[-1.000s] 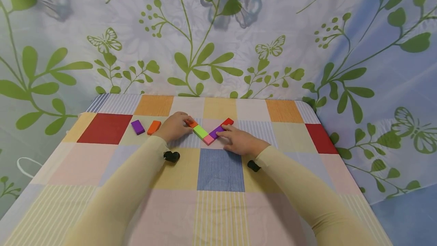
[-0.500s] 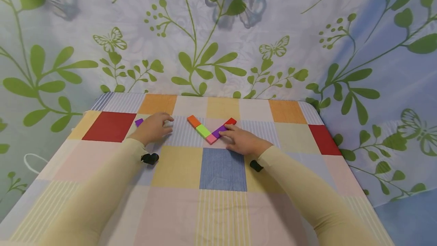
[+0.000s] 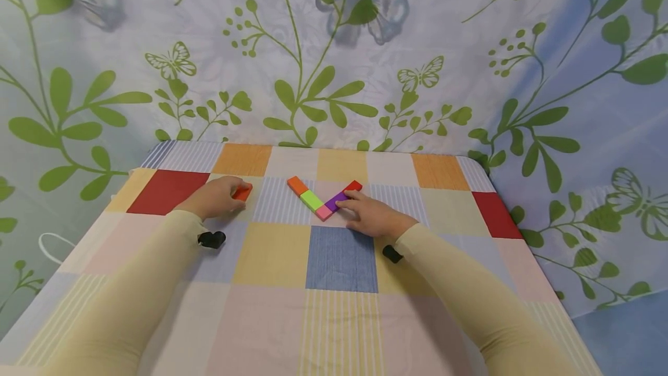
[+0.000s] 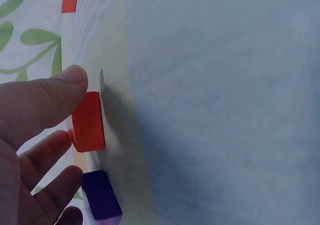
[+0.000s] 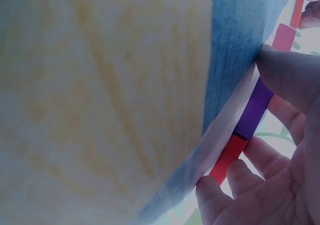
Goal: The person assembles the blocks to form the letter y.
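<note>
Covering the whole work surface is a patchwork tablecloth (image 3: 339,260), backed by a leaf-and-butterfly curtain (image 3: 334,62); broad bare cloth lies between the V of blocks (image 3: 325,196) and the near edge, and more open squares run from the V out to the right edge. The V sits towards the far side of the cloth, near its middle.

Since a second ago the left hand (image 3: 214,197) has left the V's orange end block (image 3: 297,185) and travelled left, well apart from the V now. It has come to a loose orange block (image 3: 242,192), which a second ago lay uncovered beside a loose purple block (image 4: 101,195). The right hand (image 3: 367,215) has stayed on the V's right arm.

The left hand pinches the loose orange block between thumb and fingers, seen clearly from the left wrist; the loose purple block lies just beside it, under the curled fingers and hidden in the head view.

The right hand lies partly open: its thumb presses on the purple block (image 3: 336,199) of the V's right arm, fingers resting along the red block (image 3: 354,185) at that arm's far end. The green block (image 3: 311,198) and pink block (image 3: 323,212) at the V's point lie untouched.
</note>
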Available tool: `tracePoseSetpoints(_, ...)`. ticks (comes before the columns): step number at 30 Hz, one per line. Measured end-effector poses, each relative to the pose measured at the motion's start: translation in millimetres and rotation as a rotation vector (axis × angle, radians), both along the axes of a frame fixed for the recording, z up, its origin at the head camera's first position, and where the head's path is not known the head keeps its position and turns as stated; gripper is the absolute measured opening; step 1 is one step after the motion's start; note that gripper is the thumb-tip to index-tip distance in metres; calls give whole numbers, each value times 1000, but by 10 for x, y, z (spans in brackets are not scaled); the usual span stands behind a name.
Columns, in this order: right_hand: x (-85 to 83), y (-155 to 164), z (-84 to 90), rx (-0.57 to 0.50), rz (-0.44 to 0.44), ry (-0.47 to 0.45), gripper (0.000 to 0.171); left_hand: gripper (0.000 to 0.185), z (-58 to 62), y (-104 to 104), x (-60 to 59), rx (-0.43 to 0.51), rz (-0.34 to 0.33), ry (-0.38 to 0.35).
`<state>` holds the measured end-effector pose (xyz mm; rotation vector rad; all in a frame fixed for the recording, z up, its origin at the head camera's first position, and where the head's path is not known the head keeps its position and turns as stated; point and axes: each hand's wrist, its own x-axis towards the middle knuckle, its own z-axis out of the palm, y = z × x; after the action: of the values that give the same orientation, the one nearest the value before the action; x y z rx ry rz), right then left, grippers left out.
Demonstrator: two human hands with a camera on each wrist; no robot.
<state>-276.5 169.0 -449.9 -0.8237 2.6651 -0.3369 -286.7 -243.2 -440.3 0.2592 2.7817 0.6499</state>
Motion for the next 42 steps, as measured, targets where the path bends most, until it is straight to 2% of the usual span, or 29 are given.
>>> tracePoseSetpoints(12,-8,-1,8,-10,-7,-16,67,55,-36,-71,-20,26,13,-26)
tracePoseSetpoints(21,-5,-10,18,6,-17,-12,67,53,-34,-81,-51,47,-9,2)
tracePoseSetpoints(30,20,-20,18,15,-21,-5,67,53,-59,-76,-82,72,-8,-7)
tracePoseSetpoints(36,22,-22,31,9,-32,-17,68,52,-64,-57,-70,88,-2,13)
tracePoseSetpoints(42,25,-26,39,11,-34,-26,68,51,-45,6,-31,93,-26,44)
